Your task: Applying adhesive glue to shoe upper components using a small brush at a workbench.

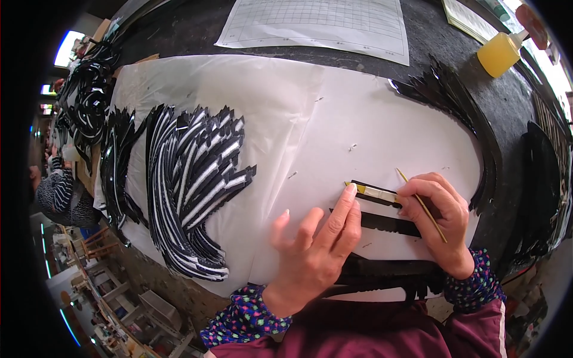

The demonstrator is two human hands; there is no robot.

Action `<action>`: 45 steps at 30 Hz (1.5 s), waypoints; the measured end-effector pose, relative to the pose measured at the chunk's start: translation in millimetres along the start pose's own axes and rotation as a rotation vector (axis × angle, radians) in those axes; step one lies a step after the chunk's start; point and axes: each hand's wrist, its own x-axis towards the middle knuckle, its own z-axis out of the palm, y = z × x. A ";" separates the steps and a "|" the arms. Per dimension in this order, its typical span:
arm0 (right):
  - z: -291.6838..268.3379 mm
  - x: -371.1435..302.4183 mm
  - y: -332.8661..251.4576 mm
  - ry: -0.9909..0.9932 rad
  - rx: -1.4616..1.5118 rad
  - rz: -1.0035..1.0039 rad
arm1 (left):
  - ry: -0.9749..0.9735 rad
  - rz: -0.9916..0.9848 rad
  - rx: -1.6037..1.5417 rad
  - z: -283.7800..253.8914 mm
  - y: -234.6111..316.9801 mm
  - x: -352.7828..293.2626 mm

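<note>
A short black strip (373,194) with a pale band and a yellow end lies on the white sheet (334,119). My left hand (319,253) is spread, its index fingertip pressing the yellow end. My right hand (441,212) pinches a thin yellowish stick (433,222), which slants across its fingers. Its fingertips also meet the right end of the strip and cover part of it. Just nearer to me is a second black strip (385,224), apart from the first. More black strips (388,273) lie along the near edge, partly behind my left hand.
Black strips with white stripes (197,179) are fanned out at left, with plain black bundles (116,167) beyond them. Another black bundle (465,110) curves along the sheet's right edge. A yellow bottle (499,55) and a ruled paper (316,27) are at the back. A person (62,194) is at far left.
</note>
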 end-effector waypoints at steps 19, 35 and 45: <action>-8.7 -4.7 -2.4 -0.029 -0.237 -0.196 | -0.015 -0.052 -0.114 6.5 -1.3 -2.1; -8.6 -7.5 -2.0 -0.055 -0.242 -0.215 | -0.123 -0.043 -0.109 0.5 -0.8 -0.8; -20.9 -0.3 -20.2 0.090 -0.318 -0.272 | -0.088 -0.029 -0.081 0.5 -0.8 0.3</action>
